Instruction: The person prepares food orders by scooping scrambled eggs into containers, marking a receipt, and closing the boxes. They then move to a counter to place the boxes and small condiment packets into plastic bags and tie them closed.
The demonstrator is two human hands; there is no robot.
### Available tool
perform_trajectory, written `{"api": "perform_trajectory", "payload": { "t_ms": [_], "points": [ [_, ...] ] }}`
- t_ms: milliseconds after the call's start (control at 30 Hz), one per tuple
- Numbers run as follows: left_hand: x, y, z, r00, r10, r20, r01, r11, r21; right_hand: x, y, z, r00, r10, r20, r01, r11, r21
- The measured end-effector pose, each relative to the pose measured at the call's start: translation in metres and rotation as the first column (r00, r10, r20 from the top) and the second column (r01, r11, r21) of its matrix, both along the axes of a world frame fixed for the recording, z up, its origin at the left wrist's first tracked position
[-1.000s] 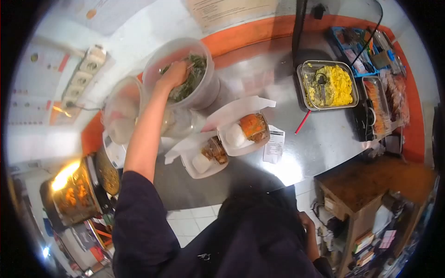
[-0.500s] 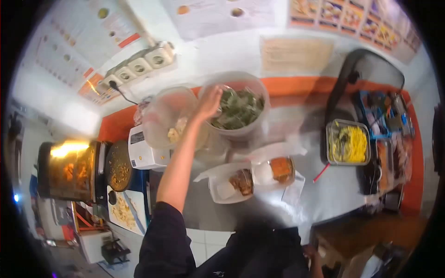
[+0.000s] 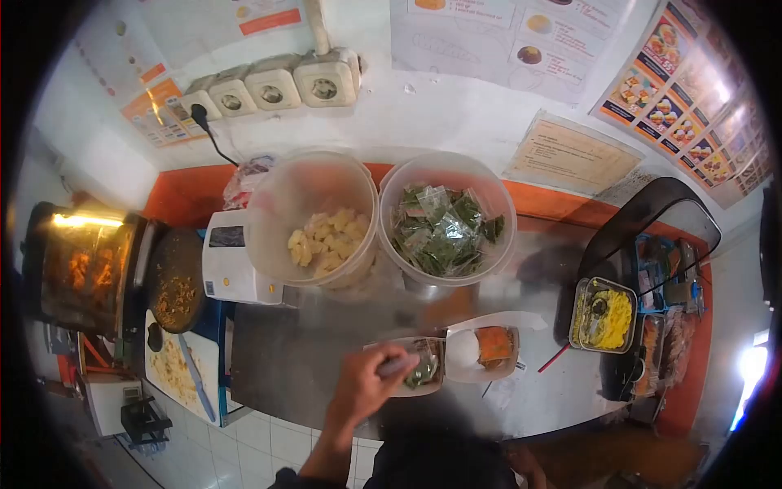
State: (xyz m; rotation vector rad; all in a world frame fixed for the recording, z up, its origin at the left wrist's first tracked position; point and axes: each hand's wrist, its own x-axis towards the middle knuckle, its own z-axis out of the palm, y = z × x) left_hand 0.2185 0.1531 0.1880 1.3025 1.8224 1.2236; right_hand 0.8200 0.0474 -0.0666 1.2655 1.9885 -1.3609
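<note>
My left hand [image 3: 366,381] reaches over the left takeaway box [image 3: 401,393], fingers pinched at a small clear packet of green leaves [image 3: 422,372]. The packet lies over the box's contents and hides much of them. Touching that box on its right is a second open box [image 3: 450,368], with white rice [image 3: 463,350] and an orange-brown piece of food [image 3: 494,345]. Behind them stands a clear round tub [image 3: 507,216] full of similar leaf packets [image 3: 444,232]. My right hand [image 3: 528,466] hangs low beside my body, dim and partly hidden.
Left of the leaf tub is a tub of pale yellow chunks [image 3: 327,236]. A white device [image 3: 236,269], a dark pan [image 3: 175,281], and a cutting board [image 3: 167,371] with a knife [image 3: 198,378] lie further left. A glass container of yellow shreds [image 3: 607,318] stands right, by a dark mesh cover [image 3: 643,216].
My left hand has come out of the leaf tub, down and toward me to the left box. A green leaf packet now shows there. The camera view has shifted.
</note>
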Motion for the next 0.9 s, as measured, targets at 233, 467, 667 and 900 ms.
{"api": "perform_trajectory", "payload": {
  "t_ms": [233, 467, 667, 900],
  "points": [
    [0.031, -0.029, -0.049, 0.949, 0.138, -0.285, -0.237, 0.907, -0.349, -0.054, 0.031, 0.01, 0.986, -0.086, 0.145, 0.078, 0.995, 0.063],
    [0.073, 0.011, -0.065, 0.901, -0.396, -0.177, 0.365, 0.913, -0.181, -0.117, 0.127, 0.123, 0.894, -0.441, 0.082, 0.438, 0.82, -0.369],
    [0.116, 0.051, -0.086, 0.608, -0.491, -0.624, 0.484, 0.852, -0.199, -0.086, 0.249, 0.145, 0.726, -0.633, -0.269, 0.673, 0.574, 0.466],
    [0.146, 0.041, -0.063, 0.737, -0.488, -0.468, 0.451, 0.87, -0.198, -0.052, 0.384, 0.074, 0.67, -0.742, -0.014, 0.4, 0.345, 0.849]
  ]
}}
